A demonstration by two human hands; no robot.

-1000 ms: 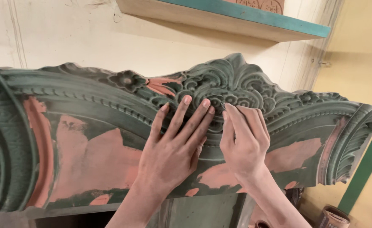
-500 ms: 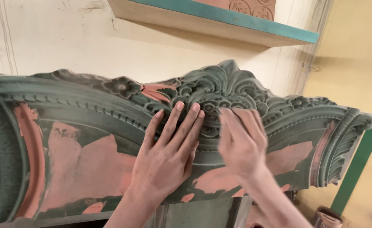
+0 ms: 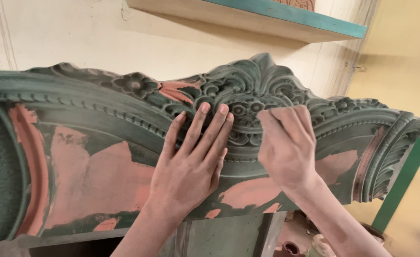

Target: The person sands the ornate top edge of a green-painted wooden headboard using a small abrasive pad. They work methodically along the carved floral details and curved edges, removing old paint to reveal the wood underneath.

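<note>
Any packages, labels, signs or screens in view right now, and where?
None in view. Only the carved green and terracotta panel, with the left hand flat on it and the right hand at its central ornament, and a wooden shelf with a teal edge above.

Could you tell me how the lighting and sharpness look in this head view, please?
Head view: soft, even light with no glare; the left hand and the carved panel are sharp; the right hand looks slightly smeared at its fingertips; the shelf casts a faint shadow on the wall; the bottom right corner is blurred.
</note>
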